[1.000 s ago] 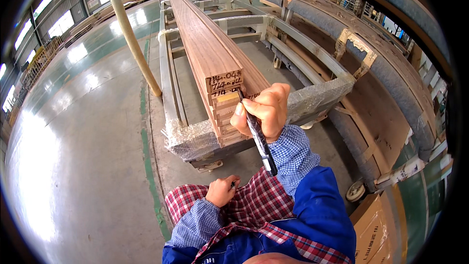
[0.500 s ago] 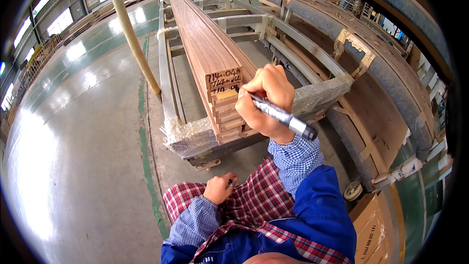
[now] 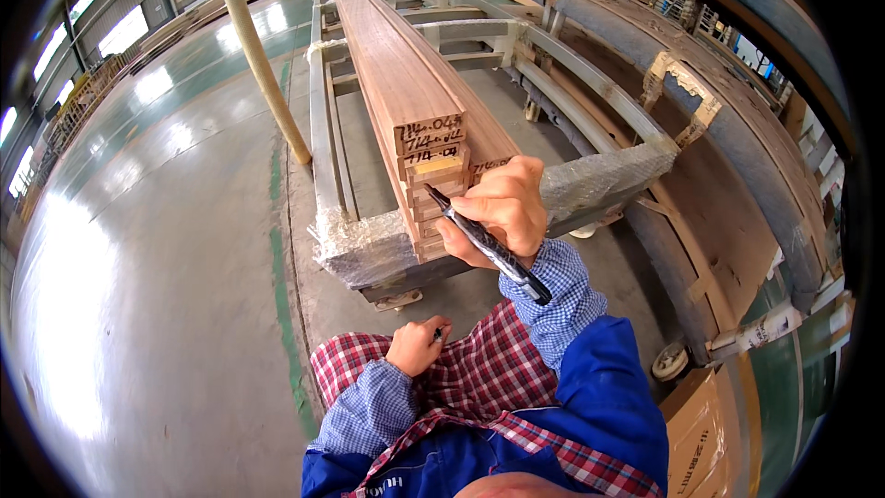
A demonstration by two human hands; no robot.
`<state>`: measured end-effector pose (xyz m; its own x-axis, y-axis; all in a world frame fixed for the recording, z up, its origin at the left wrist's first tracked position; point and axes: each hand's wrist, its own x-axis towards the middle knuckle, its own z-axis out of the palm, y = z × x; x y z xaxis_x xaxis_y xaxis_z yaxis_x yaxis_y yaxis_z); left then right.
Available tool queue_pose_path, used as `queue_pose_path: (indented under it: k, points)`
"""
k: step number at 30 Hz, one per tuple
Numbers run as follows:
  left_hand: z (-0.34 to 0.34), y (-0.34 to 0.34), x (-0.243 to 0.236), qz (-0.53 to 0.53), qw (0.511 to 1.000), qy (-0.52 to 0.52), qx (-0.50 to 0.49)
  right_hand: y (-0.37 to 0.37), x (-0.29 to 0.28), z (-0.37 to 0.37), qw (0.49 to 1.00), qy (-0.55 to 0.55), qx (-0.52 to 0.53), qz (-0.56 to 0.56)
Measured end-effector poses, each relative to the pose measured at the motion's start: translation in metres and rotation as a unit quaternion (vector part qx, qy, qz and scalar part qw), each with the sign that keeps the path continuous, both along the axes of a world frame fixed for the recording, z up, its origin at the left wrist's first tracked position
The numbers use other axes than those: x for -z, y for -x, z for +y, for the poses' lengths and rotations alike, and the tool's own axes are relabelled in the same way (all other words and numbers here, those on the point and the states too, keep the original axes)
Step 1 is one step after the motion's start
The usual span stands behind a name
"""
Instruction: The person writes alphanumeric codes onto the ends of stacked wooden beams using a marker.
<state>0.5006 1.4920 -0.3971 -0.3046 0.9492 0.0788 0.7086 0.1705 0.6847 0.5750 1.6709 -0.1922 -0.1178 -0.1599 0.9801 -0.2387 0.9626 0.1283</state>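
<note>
My right hand is closed round a black marker, its tip pointing up-left, by the end of a long stack of reddish-brown wooden boards. The upper board ends carry handwritten marks; lower ends are lighter. The stack lies lengthwise on a metal frame trolley padded with bubble wrap at the near end. My left hand rests low on my red plaid apron, closed on a small dark object, too small to make out clearly.
A tan pole leans at left above the glossy floor with its green line. At right stands a padded rack holding panels. A cardboard box lies at lower right. Board stacks are farther back.
My right hand and marker have shifted lower and left since a half second ago, with the tip now at the lighter board ends. My left hand stays low. The view has shifted slightly.
</note>
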Motion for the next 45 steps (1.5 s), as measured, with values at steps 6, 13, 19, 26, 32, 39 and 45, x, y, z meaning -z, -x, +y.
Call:
queue_pose_path:
  k: [6,13,19,26,32,39,45]
  points:
    - [0.0,-0.001,-0.006,-0.004,1.0,-0.003,0.006,0.013,-0.003,0.002,1.0,0.0,-0.006,0.002]
    - [0.001,-0.002,-0.006,-0.01,1.0,-0.016,0.014,0.013,0.0,0.006,0.999,0.029,-0.017,0.019]
    - [0.001,-0.003,-0.005,-0.011,1.0,-0.017,0.017,0.011,-0.001,0.009,0.999,0.011,-0.038,0.002]
    - [0.002,-0.002,-0.005,-0.006,1.0,-0.006,0.017,0.01,-0.001,0.008,1.0,0.012,-0.02,0.015]
    - [0.002,-0.002,-0.008,-0.022,1.0,0.012,0.017,0.011,0.0,0.009,0.999,0.009,-0.037,0.008]
    - [0.002,-0.003,-0.013,-0.017,1.0,0.018,0.015,0.012,0.001,0.01,0.998,0.014,-0.037,0.038]
    - [0.001,-0.003,-0.01,-0.018,1.0,0.021,0.013,0.014,0.002,0.011,0.998,0.011,-0.04,0.045]
